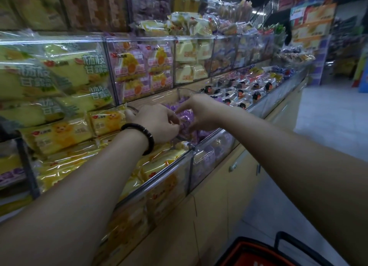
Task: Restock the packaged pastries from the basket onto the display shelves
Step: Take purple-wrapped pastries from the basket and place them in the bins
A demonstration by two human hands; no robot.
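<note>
Over the purple pastry bin (209,156), left hand (157,124) and right hand (199,112) meet knuckles-up; both pinch the purple packets (186,116).

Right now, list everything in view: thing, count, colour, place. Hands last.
purple pastry packs: many, purple, lower bin under both hands
yellow pastry packs: many, yellow, lower bin to the left
yellow-green packs: several, yellow-green, upper left compartment
pink packs: about four showing, pink, upper middle compartment
pale yellow packs: several, pale yellow, compartment right of the pink packs
basket: one, red with black handle, bottom right
bracelet: one, black, left wrist
left hand: fingers curled on the purple pastry packs
right hand: fingers pinching the purple pastry packs
</note>
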